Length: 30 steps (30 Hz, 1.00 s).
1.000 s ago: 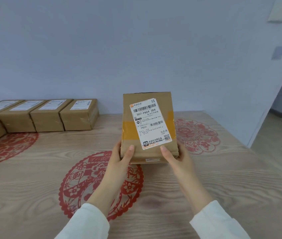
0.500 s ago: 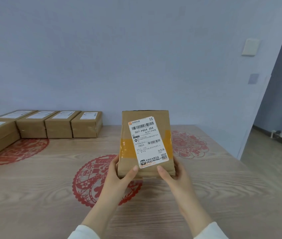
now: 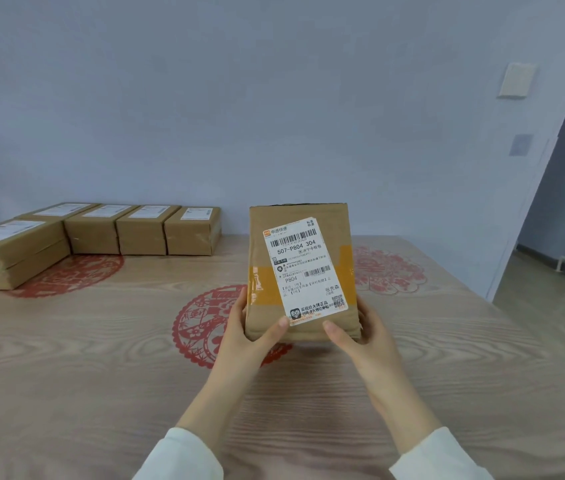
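Left hand (image 3: 246, 327) and right hand (image 3: 357, 336) grip a taped cardboard parcel (image 3: 300, 271) upright above the table (image 3: 66, 375), thumbs pressing its face; its shipping label (image 3: 305, 271) reads "507-P804 304".

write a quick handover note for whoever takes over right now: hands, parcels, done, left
Hands: left hand and right hand both grip the parcel at its lower corners, thumbs on the front.
Parcel: upright over the table, shipping label facing the camera.
Done: other labelled parcels sit in a row at the back left by the wall.
Left: this one probably goes beside the row's right end; not yet set down.
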Available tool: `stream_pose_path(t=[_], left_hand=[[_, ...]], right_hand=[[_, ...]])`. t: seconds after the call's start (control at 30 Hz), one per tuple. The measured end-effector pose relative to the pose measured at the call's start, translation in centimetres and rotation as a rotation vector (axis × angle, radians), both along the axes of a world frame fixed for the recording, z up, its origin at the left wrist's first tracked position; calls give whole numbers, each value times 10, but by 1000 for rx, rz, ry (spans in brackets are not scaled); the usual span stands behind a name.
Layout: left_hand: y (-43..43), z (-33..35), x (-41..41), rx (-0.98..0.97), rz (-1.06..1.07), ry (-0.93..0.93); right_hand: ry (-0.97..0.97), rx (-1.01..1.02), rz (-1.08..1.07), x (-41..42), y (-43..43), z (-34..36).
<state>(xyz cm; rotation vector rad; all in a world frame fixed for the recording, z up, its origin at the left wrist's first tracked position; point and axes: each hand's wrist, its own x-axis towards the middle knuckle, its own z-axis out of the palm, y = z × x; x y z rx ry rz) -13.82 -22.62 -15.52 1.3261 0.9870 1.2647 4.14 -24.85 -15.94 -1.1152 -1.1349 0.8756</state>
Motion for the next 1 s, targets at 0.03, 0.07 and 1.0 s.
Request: stream_pose_path(t=[0.03, 0.07, 1.0], left_hand=[[-1, 0, -1, 3, -1, 0], [-2, 0, -1, 8, -2, 2], [-17, 11, -2, 10, 67, 78]], right_hand=[[2, 5, 8, 0, -1, 0], [1, 10, 11, 0, -2, -1], [-195, 47, -45, -8, -27, 3]])
